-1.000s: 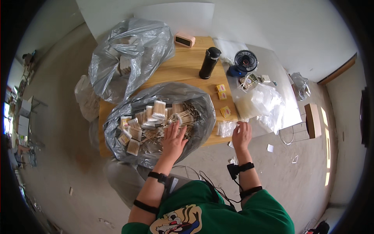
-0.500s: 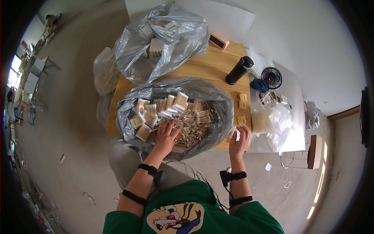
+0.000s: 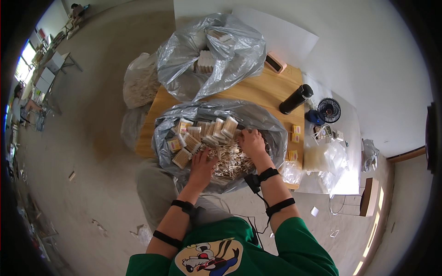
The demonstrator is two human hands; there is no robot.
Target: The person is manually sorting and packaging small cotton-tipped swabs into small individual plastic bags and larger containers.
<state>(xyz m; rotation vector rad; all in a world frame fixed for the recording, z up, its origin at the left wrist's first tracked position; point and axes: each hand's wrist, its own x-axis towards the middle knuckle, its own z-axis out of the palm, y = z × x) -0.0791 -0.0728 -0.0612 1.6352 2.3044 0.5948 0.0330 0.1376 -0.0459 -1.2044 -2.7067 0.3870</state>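
A grey plastic bag (image 3: 271,124) lies opened out on the table, full of cotton swabs. Loose cotton swabs (image 3: 226,161) fill its near part, and stacked bundles of swabs (image 3: 218,129) lie along its far and left sides. My left hand (image 3: 201,169) rests on the loose swabs at the near left with its fingers spread, holding nothing that shows. On the right of the pile, my right hand (image 3: 253,143) has its fingers bent and closed on swabs; its fingertips are partly hidden. Small yellow-labelled packs (image 3: 175,145) sit among the bundles.
Behind stands a second grey bag (image 3: 184,73) with white bundles inside. On the wooden table (image 3: 271,87) are a black bottle (image 3: 295,99), a pink device (image 3: 275,62) and yellow packs (image 3: 295,133). A small fan (image 3: 329,110) and clear plastic bags (image 3: 324,158) occupy the right-hand table.
My right hand has moved left from the table's right edge into the bag, onto the swabs. My left hand stays on the pile. The whole view has shifted slightly.
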